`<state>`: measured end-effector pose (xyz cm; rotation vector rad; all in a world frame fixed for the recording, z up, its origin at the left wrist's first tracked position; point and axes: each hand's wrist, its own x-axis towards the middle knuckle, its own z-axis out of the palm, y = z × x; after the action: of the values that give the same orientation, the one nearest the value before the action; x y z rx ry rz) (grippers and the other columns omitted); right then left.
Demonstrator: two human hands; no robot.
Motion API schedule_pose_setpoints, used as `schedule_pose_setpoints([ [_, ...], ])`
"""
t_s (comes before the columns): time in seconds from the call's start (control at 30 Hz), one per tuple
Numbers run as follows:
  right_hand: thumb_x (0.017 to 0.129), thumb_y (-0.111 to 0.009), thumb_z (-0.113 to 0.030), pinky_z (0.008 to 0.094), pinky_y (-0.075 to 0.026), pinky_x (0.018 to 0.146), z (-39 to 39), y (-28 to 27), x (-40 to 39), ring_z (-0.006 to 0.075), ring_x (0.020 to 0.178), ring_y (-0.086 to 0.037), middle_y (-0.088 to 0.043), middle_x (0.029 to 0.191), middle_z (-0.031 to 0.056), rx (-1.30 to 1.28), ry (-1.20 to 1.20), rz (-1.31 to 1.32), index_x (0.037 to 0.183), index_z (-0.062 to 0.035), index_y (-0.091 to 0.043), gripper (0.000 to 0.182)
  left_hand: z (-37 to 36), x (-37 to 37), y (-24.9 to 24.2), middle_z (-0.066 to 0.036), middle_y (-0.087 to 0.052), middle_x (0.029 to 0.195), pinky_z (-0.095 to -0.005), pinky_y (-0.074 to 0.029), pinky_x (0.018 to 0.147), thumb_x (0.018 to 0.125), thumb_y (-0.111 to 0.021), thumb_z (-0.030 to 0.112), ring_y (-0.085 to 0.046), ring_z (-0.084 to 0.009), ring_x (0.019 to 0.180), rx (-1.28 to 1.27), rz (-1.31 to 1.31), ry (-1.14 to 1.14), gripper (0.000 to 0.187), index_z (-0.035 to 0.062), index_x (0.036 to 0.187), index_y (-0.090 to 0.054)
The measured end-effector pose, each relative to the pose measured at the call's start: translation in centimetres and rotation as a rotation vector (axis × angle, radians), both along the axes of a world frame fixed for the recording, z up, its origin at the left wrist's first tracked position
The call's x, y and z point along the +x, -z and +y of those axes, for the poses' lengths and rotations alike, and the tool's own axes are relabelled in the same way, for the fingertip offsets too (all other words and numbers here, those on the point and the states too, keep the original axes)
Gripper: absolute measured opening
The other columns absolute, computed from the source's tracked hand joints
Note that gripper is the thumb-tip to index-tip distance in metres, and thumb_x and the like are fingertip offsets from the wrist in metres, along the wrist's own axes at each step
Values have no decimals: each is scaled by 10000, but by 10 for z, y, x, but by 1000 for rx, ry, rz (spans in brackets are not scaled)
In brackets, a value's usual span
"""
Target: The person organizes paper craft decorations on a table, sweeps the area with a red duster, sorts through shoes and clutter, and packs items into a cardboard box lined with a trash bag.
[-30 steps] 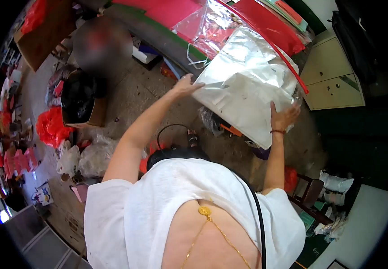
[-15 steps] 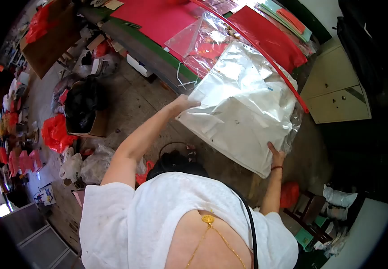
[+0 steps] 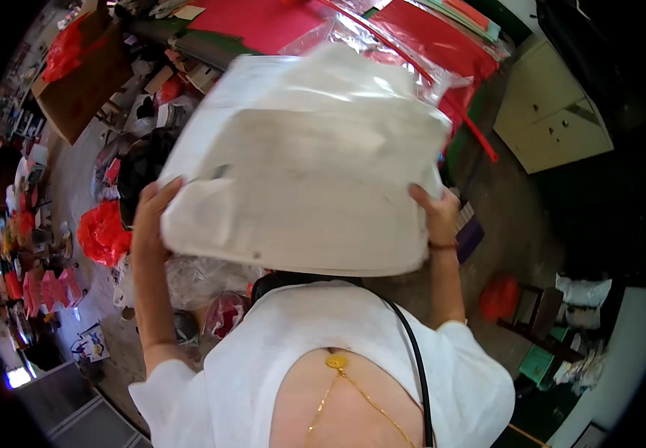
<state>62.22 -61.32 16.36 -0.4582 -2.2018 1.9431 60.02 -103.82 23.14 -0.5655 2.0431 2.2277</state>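
A large white plastic sheet or bag (image 3: 308, 179), folded and slightly shiny, is held up in front of my chest, above the near side of the table. My left hand (image 3: 155, 205) grips its left edge, with the thumb on top and the other fingers hidden behind it. At the right edge my right hand (image 3: 436, 213) pinches it the same way, thumb on the near face. A long red strip (image 3: 472, 134) lies on the table just beyond the sheet's right side.
Red sheets (image 3: 256, 22) and clear plastic film cover the table. To the right stands a cream cabinet (image 3: 554, 112). On the floor at left are a red plastic bag (image 3: 104, 233), a cardboard box (image 3: 84, 89) and clear plastic bags (image 3: 196, 282). A dark stool (image 3: 539, 321) stands at lower right.
The white sheet has been lifted off the table and brought left and closer to me, now held level between both hands. My left hand has moved left and down, my right hand slightly up.
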Motion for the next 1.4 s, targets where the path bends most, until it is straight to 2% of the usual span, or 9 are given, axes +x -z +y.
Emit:
schedule_pose_setpoints([
  [0.2, 635, -693, -257, 236, -457, 558, -142, 13, -26, 86, 594, -557, -615, 689, 38, -39, -525, 66, 793, 4, -631, 312, -161, 177, 14, -127, -574, 943, -297, -492, 677, 821, -492, 194, -586, -202, 830, 10, 35, -339, 306, -13, 1046, -500],
  [0.27, 596, -714, -427, 285, -454, 535, -203, 29, -31, 128, 558, -564, -603, 629, 97, 32, -714, 8, 736, 18, -622, 475, -204, 242, 34, -123, -570, 949, -295, -482, 672, 816, -492, 204, -578, -203, 826, -11, -18, -472, 314, -8, 1048, -501],
  [0.33, 504, -729, -515, 319, -477, 573, -277, 72, -26, 219, 604, -602, -622, 698, 137, 150, -783, -78, 708, 8, -630, 570, -239, 309, 61, -120, -566, 955, -294, -473, 666, 812, -493, 214, -570, -204, 821, -32, -112, -619, 322, -4, 1050, -501],
  [0.47, 633, -594, -580, 368, -413, 814, -360, 117, -1, 350, 960, -519, -549, 983, 259, 355, -1397, -88, 941, 93, -562, 741, -275, 437, 134, -113, -557, 966, -291, -454, 655, 804, -495, 234, -554, -205, 813, -23, -332, -872, 339, 6, 1054, -502],
  [0.7, 683, -645, -284, 327, -450, 751, -233, 144, -79, 241, 867, -569, -598, 937, 152, 362, -745, -144, 944, 14, -588, 401, -253, 549, 245, -101, -541, 986, -285, -420, 635, 789, -498, 269, -526, -209, 799, 87, -636, -1067, 367, 22, 1061, -504],
  [0.93, 591, -543, -216, 409, -399, 830, 63, 206, -194, 375, 914, -509, -540, 972, 248, 1153, 285, -125, 971, 25, -532, 450, -270, 406, 346, -165, -542, 834, -316, -425, 464, 761, -466, 127, -543, -251, 602, -24, -701, -663, 240, 13, 970, -436],
  [1.23, 571, -677, -340, 402, -344, 924, 132, 185, -227, 315, 1114, -399, -428, 1200, 139, 1059, -75, -807, 1175, -36, -366, 744, 3, -73, 264, -110, -595, 766, -276, -447, 586, 747, -566, 206, -562, -157, 683, -457, -380, 151, 296, -36, 918, -562],
  [1.27, 555, -701, -334, 399, -354, 917, 133, 187, -233, 310, 1105, -414, -435, 1203, 129, 1112, -91, -843, 1189, -60, -362, 769, 18, -107, 311, -115, -599, 776, -300, -445, 622, 727, -578, 227, -559, -176, 691, -513, -169, 262, 320, -27, 921, -560],
  [1.4, 582, -725, -302, 384, -457, 661, 170, 196, -257, 306, 738, -593, -627, 810, 131, 696, -229, -395, 885, -32, -604, 424, 171, -200, 259, -97, -573, 885, -271, -446, 649, 779, -576, 290, -541, -154, 786, -439, -8, 565, 388, -27, 997, -531],
])
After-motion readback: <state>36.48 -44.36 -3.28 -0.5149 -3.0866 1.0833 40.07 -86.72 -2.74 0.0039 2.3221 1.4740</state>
